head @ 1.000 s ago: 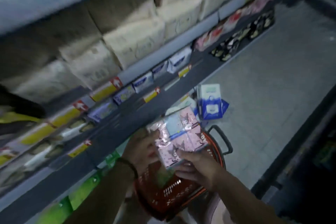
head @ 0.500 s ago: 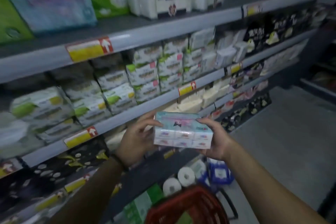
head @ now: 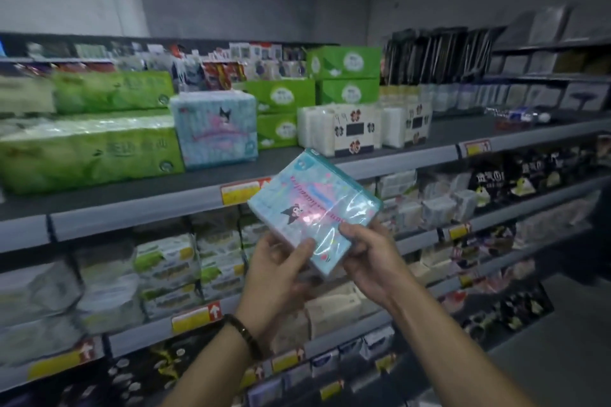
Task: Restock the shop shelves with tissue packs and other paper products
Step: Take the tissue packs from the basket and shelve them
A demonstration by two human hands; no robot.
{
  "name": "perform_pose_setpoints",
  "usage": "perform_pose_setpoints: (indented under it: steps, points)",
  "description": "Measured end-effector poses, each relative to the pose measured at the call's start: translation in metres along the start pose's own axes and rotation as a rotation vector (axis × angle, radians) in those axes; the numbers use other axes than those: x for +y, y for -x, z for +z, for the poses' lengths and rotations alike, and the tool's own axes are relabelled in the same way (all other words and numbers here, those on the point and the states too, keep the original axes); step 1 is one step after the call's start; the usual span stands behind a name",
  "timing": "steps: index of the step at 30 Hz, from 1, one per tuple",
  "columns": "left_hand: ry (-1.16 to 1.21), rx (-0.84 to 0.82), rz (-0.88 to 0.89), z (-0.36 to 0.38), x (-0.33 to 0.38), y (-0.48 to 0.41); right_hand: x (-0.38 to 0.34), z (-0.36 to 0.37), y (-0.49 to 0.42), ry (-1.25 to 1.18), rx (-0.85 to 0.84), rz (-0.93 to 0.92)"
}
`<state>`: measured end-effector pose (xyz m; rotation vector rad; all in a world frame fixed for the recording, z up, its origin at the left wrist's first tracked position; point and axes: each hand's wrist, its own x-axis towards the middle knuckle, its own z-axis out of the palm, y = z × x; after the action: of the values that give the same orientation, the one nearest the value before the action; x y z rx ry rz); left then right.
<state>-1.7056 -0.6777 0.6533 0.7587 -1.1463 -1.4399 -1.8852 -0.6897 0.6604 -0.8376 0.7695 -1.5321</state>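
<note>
Bare shelf (head: 274,160) runs along the front edge, before a matching blue pack (head: 215,129). The tissue pack (head: 314,205) tilts just below that edge, left hand (head: 277,271) and right hand (head: 372,258) holding it, fingers (head: 353,231) curled, pinching its lower corners. Half a second ago it lay flat, lower.

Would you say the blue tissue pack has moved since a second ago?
Yes: the pack moved upward, from well below the shelf edge to level with it.
</note>
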Motion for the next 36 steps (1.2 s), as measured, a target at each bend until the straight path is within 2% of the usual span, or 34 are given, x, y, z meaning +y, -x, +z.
perform_pose_setpoints:
  steps: [3, 7, 10, 13, 15, 17, 24, 30, 36]
  points:
    - [-0.029, 0.062, 0.105, -0.011, 0.022, -0.013, -0.007, 0.021, -0.006, 0.038, -0.017, -0.048]
    - [-0.227, 0.046, 0.288, -0.045, 0.076, -0.03, -0.037, 0.048, -0.025, 0.125, 0.071, -0.105]
    - [-0.438, 0.099, 0.433, -0.075, 0.128, -0.047, -0.072, 0.078, -0.04, 0.448, 0.099, -0.307]
    - [-0.735, 0.089, 0.531, -0.099, 0.178, -0.066, -0.108, 0.121, -0.054, 0.799, 0.018, -0.479]
    - [-0.953, 0.076, 0.572, -0.106, 0.207, -0.078, -0.128, 0.15, -0.065, 1.05, -0.068, -0.53]
    - [-1.032, 0.048, 0.575, -0.111, 0.231, -0.089, -0.139, 0.174, -0.081, 1.219, -0.141, -0.547]
    - [-1.23, -0.017, 0.582, -0.123, 0.277, -0.126, -0.138, 0.22, -0.127, 1.304, -0.181, -0.484]
    - [-1.402, 0.008, 0.655, -0.138, 0.27, -0.161, -0.11, 0.23, -0.157, 1.321, -0.071, -0.538]
    - [-1.483, 0.012, 0.682, -0.143, 0.252, -0.183, -0.081, 0.227, -0.177, 1.279, 0.028, -0.407]
